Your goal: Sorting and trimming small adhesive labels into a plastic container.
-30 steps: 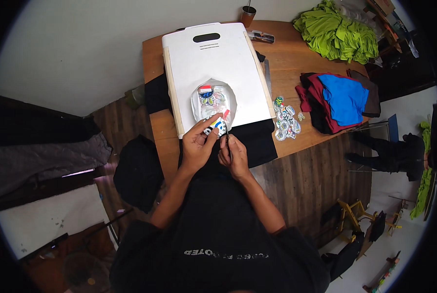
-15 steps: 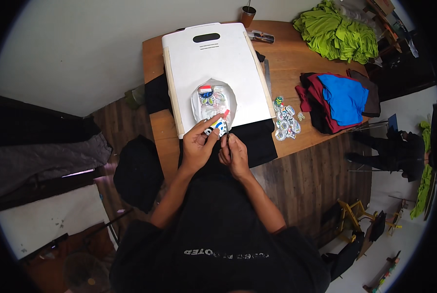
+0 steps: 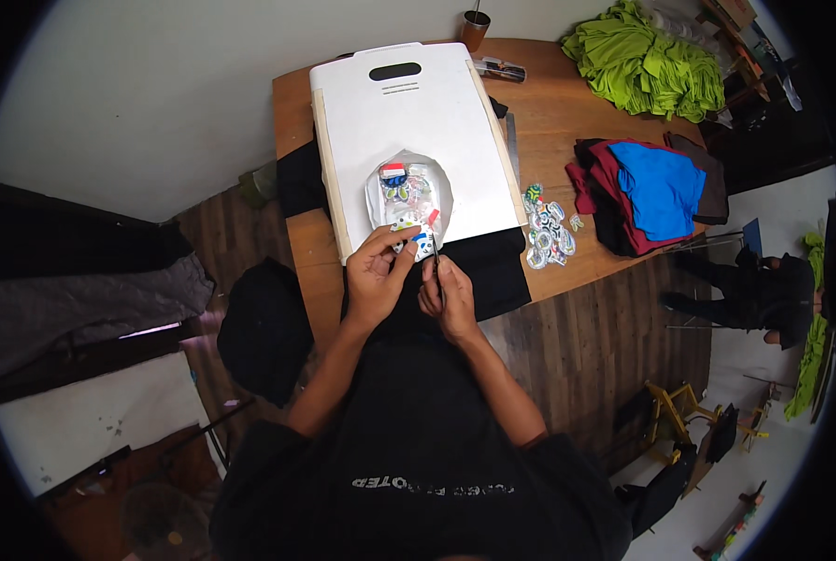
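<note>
both hands [image 3: 378,280] stay on the sticker sheet [image 3: 408,198].

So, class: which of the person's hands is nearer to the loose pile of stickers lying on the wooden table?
Right. The right hand sits just left of the sticker pile; the left hand is farther left, beyond it.
</note>
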Action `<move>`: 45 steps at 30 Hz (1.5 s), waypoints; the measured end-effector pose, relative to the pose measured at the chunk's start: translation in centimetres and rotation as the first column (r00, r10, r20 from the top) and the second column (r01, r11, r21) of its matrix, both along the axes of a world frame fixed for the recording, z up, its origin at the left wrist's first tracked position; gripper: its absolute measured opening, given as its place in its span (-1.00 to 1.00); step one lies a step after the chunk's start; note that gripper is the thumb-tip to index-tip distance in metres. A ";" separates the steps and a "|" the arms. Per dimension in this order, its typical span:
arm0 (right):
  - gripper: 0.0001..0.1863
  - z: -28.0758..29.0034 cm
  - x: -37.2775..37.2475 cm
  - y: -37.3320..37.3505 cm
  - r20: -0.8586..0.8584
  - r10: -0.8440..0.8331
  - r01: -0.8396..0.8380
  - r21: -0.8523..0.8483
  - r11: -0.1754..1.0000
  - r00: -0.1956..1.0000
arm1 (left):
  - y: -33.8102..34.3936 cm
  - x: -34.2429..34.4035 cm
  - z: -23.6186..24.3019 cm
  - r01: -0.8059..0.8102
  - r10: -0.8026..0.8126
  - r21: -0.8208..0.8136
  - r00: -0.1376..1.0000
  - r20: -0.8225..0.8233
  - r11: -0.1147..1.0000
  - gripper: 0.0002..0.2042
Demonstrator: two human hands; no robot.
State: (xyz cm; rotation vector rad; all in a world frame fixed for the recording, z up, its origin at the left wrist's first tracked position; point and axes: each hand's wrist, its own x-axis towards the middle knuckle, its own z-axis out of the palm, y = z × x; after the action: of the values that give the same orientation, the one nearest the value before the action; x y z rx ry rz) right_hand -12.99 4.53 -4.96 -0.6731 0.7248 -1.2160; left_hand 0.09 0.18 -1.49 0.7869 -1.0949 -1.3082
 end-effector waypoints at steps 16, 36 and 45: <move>-0.62 0.0 0.1 0.1 -0.010 0.001 -0.001 -0.008 1.000 1.000 | 0.2 -0.4 1.3 -0.059 0.059 0.087 0.998 0.001 0.994 -0.65; -0.61 -0.2 0.1 0.1 0.000 0.013 -0.013 -0.016 1.000 1.000 | 0.2 -0.6 1.1 -0.054 0.053 0.070 0.998 0.015 0.996 -0.64; -0.61 -0.4 0.0 0.0 0.003 0.014 -0.014 -0.006 1.000 1.000 | 0.1 -0.6 1.1 -0.050 0.049 0.068 0.999 0.015 0.996 -0.64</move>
State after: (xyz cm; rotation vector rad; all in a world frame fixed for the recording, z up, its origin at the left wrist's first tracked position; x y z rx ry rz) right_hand -13.01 4.54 -5.32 -0.6800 0.7133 -1.2059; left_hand -0.49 0.26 -0.43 0.8693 -1.0389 -1.3061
